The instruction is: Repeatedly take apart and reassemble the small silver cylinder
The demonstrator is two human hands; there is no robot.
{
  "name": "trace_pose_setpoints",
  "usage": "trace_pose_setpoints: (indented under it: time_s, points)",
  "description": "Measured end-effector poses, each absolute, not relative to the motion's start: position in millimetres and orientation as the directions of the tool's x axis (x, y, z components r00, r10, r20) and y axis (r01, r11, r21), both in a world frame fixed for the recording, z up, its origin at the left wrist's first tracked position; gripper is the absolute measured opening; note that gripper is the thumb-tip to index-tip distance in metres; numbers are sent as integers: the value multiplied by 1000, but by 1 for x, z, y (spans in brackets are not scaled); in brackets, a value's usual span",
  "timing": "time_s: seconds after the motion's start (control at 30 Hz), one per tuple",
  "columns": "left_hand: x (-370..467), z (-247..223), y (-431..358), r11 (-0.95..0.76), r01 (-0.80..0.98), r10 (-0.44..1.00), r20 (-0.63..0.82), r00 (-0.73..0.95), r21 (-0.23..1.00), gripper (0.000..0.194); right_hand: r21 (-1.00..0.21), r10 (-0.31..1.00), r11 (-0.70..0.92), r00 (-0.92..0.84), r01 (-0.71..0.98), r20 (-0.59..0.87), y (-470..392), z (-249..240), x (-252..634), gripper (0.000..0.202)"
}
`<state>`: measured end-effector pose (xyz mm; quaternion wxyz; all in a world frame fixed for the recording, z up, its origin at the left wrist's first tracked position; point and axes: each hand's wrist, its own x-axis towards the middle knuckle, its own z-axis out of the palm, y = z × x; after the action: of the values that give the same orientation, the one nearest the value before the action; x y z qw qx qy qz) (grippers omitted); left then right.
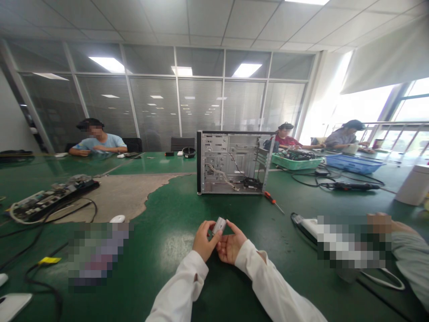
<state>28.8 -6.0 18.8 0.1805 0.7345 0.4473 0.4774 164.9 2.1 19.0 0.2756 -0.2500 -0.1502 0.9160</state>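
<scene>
A small silvery-grey block [219,225] is held up between my two hands, above the green table [177,241]. The fingers of my left hand [204,239] pinch it from the left. My right hand [232,243] is cupped palm up at its right side, with the index fingertip at the block's upper edge. Beyond my hands stands an open computer case [234,163], with loose cables and a dark part inside. An orange-handled screwdriver [270,197] lies by the case's lower right corner.
Circuit boards [53,199] and black cables lie at left. A green basket [296,161], a blue basket [355,164] and a white power strip [311,228] are at right. Another person's hand [382,223] rests near the strip; several people sit around the table.
</scene>
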Motion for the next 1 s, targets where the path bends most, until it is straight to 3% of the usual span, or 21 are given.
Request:
trace_pose_setpoints:
  time_s: [0.37,0.73,0.83,1.0]
  points:
    - [28,14,-3,-504,441,856,498,140,742,22,-414,669,-741,-631,-529,-392,3,19,165,49]
    - [29,13,-1,-463,381,883,455,118,800,23,-554,821,-570,-397,-607,-410,5,16,162,24]
    - [28,12,1,-444,334,894,437,101,831,23,-659,883,-465,-256,-591,-393,6,17,158,20]
    - [25,9,7,-370,196,929,362,78,908,26,-893,978,-185,9,-410,-207,12,11,155,35]
